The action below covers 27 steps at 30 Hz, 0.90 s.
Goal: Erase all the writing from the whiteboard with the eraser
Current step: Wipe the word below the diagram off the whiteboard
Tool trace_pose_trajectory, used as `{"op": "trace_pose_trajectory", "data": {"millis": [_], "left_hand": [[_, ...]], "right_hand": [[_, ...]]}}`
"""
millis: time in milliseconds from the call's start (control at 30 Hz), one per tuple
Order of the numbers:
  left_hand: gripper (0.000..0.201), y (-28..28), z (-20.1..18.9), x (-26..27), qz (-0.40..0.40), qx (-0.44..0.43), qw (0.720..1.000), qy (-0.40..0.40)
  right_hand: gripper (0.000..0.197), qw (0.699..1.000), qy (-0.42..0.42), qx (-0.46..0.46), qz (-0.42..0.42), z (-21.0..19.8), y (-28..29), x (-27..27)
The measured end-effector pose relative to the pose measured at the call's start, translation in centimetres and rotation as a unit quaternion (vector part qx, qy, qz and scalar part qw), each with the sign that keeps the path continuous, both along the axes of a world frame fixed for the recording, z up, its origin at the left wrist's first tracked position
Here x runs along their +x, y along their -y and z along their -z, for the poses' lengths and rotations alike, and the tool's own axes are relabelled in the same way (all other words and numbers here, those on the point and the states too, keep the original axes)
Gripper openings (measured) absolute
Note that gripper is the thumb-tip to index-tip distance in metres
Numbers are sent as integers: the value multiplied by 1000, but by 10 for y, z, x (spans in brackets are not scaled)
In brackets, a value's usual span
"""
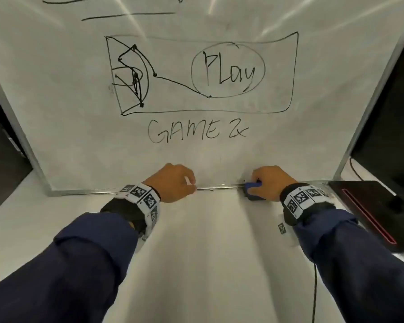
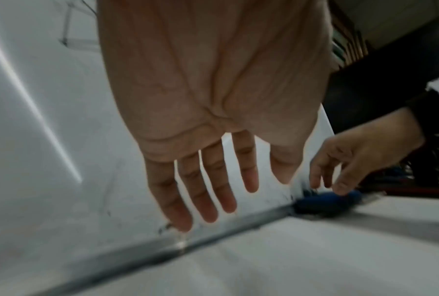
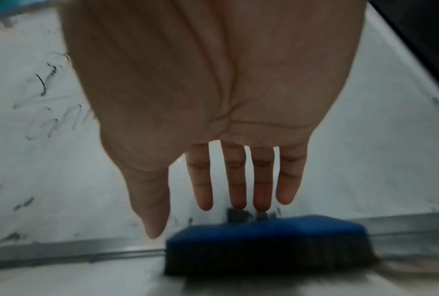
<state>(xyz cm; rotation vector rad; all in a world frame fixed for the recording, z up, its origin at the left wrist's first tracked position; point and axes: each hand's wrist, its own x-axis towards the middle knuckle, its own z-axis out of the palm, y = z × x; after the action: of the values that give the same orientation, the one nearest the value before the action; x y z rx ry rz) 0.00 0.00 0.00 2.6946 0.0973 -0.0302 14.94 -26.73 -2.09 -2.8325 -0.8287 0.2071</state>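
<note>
The blue eraser [image 1: 253, 191] lies on the white table [image 1: 208, 252], touching the whiteboard's [image 1: 56, 101] bottom frame, toward its right corner. The right hand [image 1: 269, 183] is over it, fingers [image 3: 262, 180] straight and spread, their tips just above its far edge; whether they touch it I cannot tell. The left hand [image 1: 175, 183] hangs at the same frame nearer the middle, fingers [image 2: 213, 180] straight, holding nothing. The board bears "GAME 2" [image 1: 196, 132], a boxed sketch and a circled "Play" [image 1: 229, 69]. A black device [image 1: 378, 206] sits at the table's right edge.
</note>
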Motion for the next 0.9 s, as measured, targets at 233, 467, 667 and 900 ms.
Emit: {"op": "trace_pose_trajectory", "data": {"millis": [233,467,667,900], "left_hand": [[63,28,57,14,40,105,985,-132],[80,34,62,25,31,132,980,-147],[78,32,63,25,28,121,982,-144],[80,36,54,18,22,117,982,-148]], "right_hand": [[25,998,-18,-58,3,20,13,-1],[41,999,19,-44,26,36,12,-3],[32,995,82,-57,8,42,18,-3],[15,995,101,17,-2,21,11,-19]]}}
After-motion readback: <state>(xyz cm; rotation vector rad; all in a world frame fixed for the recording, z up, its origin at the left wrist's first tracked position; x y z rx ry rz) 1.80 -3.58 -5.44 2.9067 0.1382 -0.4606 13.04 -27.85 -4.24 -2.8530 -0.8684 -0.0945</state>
